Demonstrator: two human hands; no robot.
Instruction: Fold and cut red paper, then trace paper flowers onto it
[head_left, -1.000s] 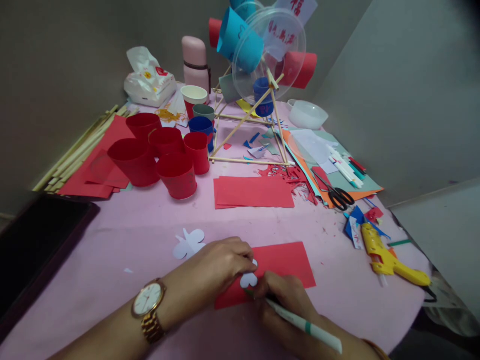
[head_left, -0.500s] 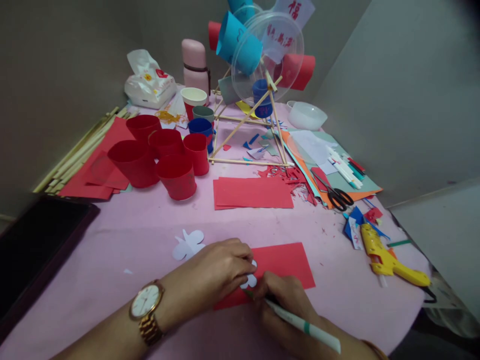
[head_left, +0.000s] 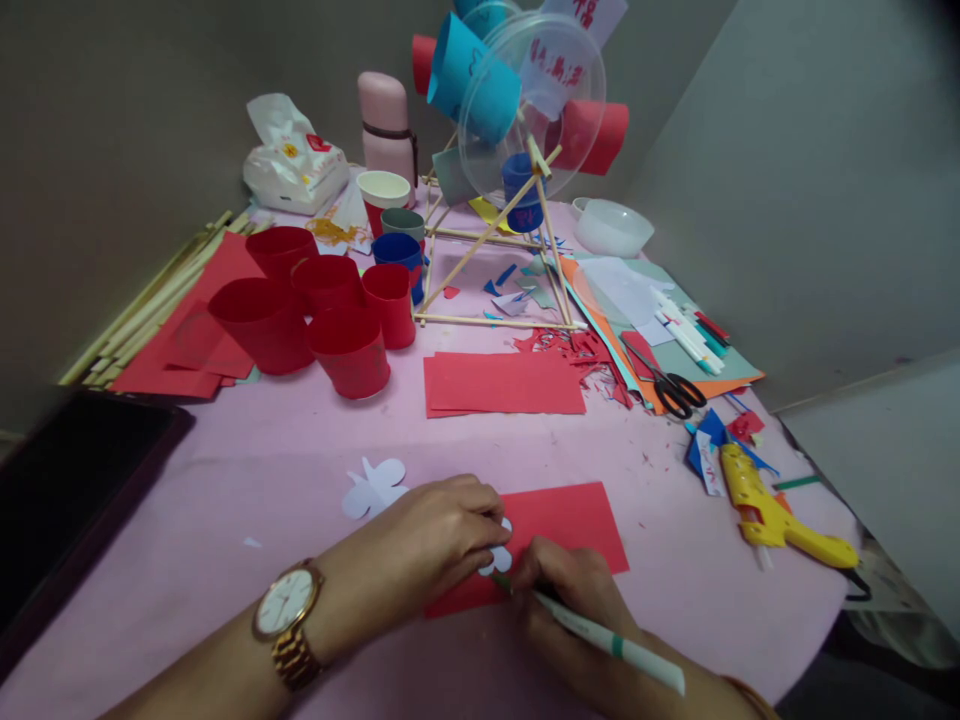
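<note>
My left hand (head_left: 450,530), a gold watch on its wrist, has its fingers drawn together on a small white paper cutout (head_left: 497,560) with rounded lobes, pinning it to a red paper rectangle (head_left: 566,520). Part of the cutout is hidden under those fingers. Held like a pen in my right hand (head_left: 566,610) is a white marker with a green band (head_left: 615,640); its green tip meets the red paper along the cutout's lower edge. A white butterfly-shaped paper (head_left: 375,487) lies just behind my left wrist.
Red paper strips (head_left: 506,383) lie ahead of my hands. Several red cups (head_left: 349,350) stand at the left, near a dark tablet-like slab (head_left: 82,510). Behind rises a stick frame (head_left: 495,322) carrying a cup wheel. Scissors (head_left: 675,392) and a yellow glue gun (head_left: 780,525) lie right.
The marker tip has shifted very slightly along the cutout's lower edge. My left hand keeps its place on the paper. The whole view has moved a little.
</note>
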